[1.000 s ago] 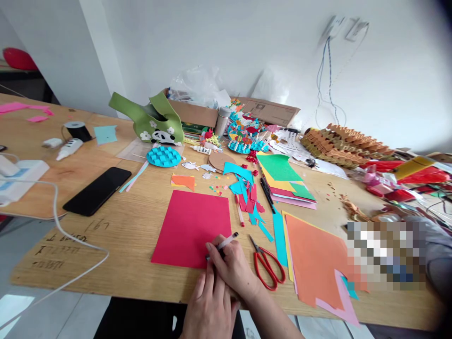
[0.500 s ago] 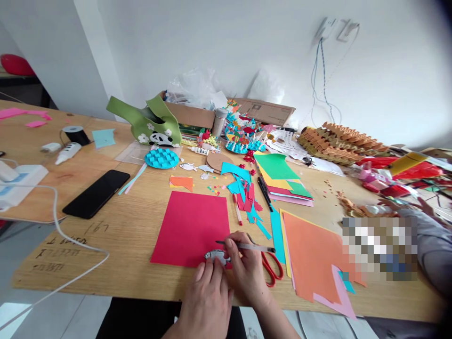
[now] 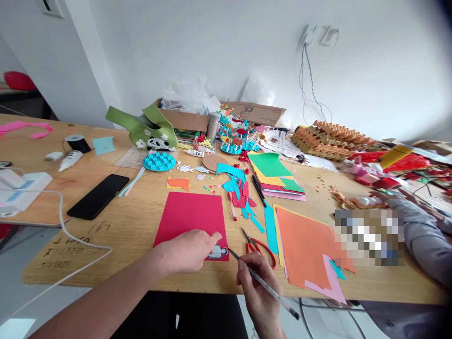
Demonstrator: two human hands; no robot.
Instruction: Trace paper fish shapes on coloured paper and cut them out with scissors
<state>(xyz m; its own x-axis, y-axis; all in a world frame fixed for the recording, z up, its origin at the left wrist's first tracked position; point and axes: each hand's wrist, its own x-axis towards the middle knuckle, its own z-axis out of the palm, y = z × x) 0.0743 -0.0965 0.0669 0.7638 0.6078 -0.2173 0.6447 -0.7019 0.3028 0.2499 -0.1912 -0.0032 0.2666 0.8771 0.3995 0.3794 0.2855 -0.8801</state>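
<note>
A sheet of red paper (image 3: pixel 192 212) lies on the wooden table before me. A small paper fish (image 3: pixel 218 252) with dark outlines is at its near right corner. My left hand (image 3: pixel 189 249) reaches across the sheet from the left, fingers bent and closed together, pressing the fish down; some fingertips are hidden. In my right hand (image 3: pixel 259 285) is a slim pen (image 3: pixel 268 288), its tip at the sheet's right edge beside the fish. Red-handled scissors (image 3: pixel 259 247) lie just beyond my right hand, blades slightly apart.
Orange paper (image 3: pixel 307 249) lies at right, near a co-worker's grey sleeve (image 3: pixel 416 230). A black phone (image 3: pixel 98 195) and white power strip (image 3: pixel 26 193) are at left. Behind are blue and red scraps (image 3: pixel 243 193), a blue woven disc (image 3: pixel 158 161) and a green panda bag (image 3: pixel 153 134).
My left hand has swung round to the left side of the fish. My right hand has shifted right and nearer, its pen now angled toward me. The view has shifted slightly.
</note>
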